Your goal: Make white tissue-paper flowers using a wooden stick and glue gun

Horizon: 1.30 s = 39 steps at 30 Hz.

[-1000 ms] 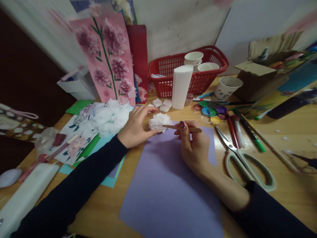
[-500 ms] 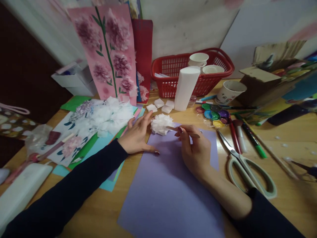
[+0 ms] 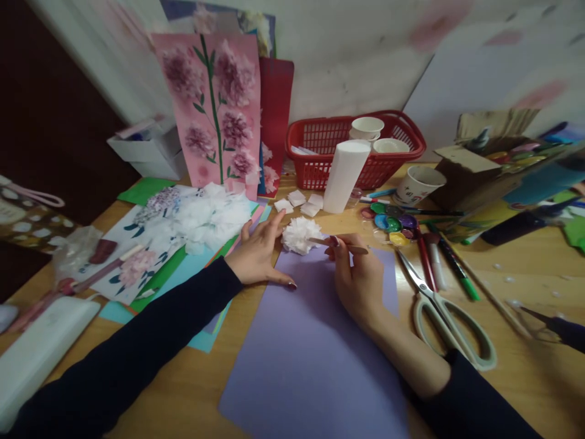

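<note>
A white ruffled paper flower [image 3: 300,235] lies at the far edge of a purple sheet of paper [image 3: 315,347]. My right hand [image 3: 359,274] pinches a thin wooden stick [image 3: 359,249], its tip against the flower's right side. My left hand [image 3: 261,250] rests just left of the flower, fingers spread, thumb on the purple sheet's edge. Whether its fingertips touch the petals is hard to tell. Several small white paper squares [image 3: 297,197] lie behind the flower, beside an upright white bottle-like container [image 3: 346,177].
Scissors [image 3: 441,305], markers [image 3: 457,265] and small paint pots [image 3: 395,224] lie to the right. A red basket [image 3: 315,171] with paper cups stands at the back. On the left are white tissue petals [image 3: 214,213] on stacked papers and a pink flower picture [image 3: 187,110] standing upright.
The view has shifted slightly, so the scene sits a little lower. Both hands keep nearly the same pose, with the stick still at the flower.
</note>
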### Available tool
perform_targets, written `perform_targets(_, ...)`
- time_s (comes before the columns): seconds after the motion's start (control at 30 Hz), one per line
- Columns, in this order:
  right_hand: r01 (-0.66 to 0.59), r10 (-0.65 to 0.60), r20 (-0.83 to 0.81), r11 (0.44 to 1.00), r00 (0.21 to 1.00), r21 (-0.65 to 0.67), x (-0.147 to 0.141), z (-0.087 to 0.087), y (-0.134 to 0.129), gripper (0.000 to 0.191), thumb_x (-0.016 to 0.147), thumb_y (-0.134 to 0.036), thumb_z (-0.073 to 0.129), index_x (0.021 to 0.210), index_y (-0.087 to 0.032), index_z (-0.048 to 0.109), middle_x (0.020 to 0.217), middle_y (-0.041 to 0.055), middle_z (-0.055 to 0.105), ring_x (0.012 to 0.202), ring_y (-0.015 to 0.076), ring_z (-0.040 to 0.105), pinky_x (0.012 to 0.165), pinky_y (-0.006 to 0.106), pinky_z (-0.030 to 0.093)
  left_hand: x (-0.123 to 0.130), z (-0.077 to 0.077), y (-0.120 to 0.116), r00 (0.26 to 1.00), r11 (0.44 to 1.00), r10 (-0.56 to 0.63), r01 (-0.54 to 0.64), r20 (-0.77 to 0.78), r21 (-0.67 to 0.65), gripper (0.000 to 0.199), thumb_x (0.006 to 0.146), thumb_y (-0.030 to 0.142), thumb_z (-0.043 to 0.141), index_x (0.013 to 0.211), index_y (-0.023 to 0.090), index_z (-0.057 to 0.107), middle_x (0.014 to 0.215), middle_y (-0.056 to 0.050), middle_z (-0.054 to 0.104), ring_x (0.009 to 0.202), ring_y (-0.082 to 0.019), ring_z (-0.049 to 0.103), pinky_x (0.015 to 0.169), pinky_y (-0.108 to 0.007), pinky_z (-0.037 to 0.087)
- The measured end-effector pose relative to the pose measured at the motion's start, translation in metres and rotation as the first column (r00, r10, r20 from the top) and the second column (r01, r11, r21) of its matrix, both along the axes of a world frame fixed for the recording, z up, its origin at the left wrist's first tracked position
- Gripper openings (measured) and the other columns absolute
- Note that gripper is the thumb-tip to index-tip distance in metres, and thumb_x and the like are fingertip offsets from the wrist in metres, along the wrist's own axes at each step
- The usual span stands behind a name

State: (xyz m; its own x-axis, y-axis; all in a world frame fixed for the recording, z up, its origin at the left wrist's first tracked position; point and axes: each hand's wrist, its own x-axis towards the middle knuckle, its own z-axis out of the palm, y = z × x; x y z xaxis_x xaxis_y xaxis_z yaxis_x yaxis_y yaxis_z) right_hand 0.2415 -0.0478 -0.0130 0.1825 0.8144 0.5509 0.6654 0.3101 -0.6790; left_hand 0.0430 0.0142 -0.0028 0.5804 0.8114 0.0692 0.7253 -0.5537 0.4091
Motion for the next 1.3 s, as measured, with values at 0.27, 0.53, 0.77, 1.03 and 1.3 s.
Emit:
perform_targets(0.27,0.086,-0.078,-0.131,0.995,0.988,0.057,0.0,0.001,-0.006,0.027,0.096,-0.034,0.04,0.086,-0.018,0.059,0.061,-0.0002,0.062,0.055,0.0142,0.059,0.056,0.027,0.045,0.002,0.006,-0.001,0.998,0.999,0.019,-0.021,-0.055,-0.036,0.142,0.046,0.065,0.08,0.149,0.015,-0.005,0.144,-0.024,0.042,0.142,-0.037,0.023,0.11,-0.063,-0.002)
perform_targets(0.53,0.07,-0.053,-0.136,0.99,0.989,0.12,0.002,0.006,-0.014,0.027,0.097,-0.031,0.039,0.081,-0.018,0.058,0.058,-0.0018,0.059,0.052,0.0124,0.057,0.055,0.026,0.043,0.003,0.009,-0.005,0.999,0.998,0.029,-0.031,-0.029,-0.063,0.135,0.05,0.058,0.082,0.149,0.015,0.001,0.144,-0.022,0.044,0.143,-0.036,0.02,0.11,-0.063,-0.002)
perform_targets(0.77,0.039,-0.032,-0.069,0.994,0.997,0.099,0.001,0.003,-0.011,0.03,0.096,-0.034,0.041,0.082,-0.017,0.062,0.057,-0.0004,0.062,0.051,0.013,0.059,0.052,0.024,0.042,-0.029,0.044,-0.004,0.992,0.992,0.103,-0.108,0.074,0.06,0.031,0.083,0.03,0.061,0.113,0.024,0.062,0.124,-0.005,0.065,0.123,-0.027,0.051,0.109,-0.05,0.025)
perform_targets(1.03,0.063,-0.056,-0.113,0.997,0.992,0.053,0.003,0.003,-0.013,0.038,0.095,-0.043,0.039,0.078,-0.017,0.061,0.056,0.0012,0.062,0.049,0.0141,0.058,0.051,0.026,0.042,-0.111,0.067,0.026,0.868,0.861,0.434,-0.478,0.242,0.172,0.017,0.077,0.027,0.061,0.086,0.018,0.071,0.085,-0.004,0.074,0.085,-0.021,0.066,0.076,-0.03,0.046)
perform_targets(1.3,0.045,-0.038,-0.119,0.997,0.992,0.057,0.002,0.005,-0.012,0.038,0.096,-0.043,0.038,0.077,-0.018,0.06,0.056,0.0004,0.061,0.051,0.0135,0.057,0.052,0.025,0.042,-0.098,0.047,0.037,0.928,0.905,0.365,-0.373,0.075,0.205,0.023,0.075,0.036,0.065,0.089,0.02,0.072,0.098,-0.006,0.07,0.097,-0.025,0.062,0.088,-0.036,0.045)
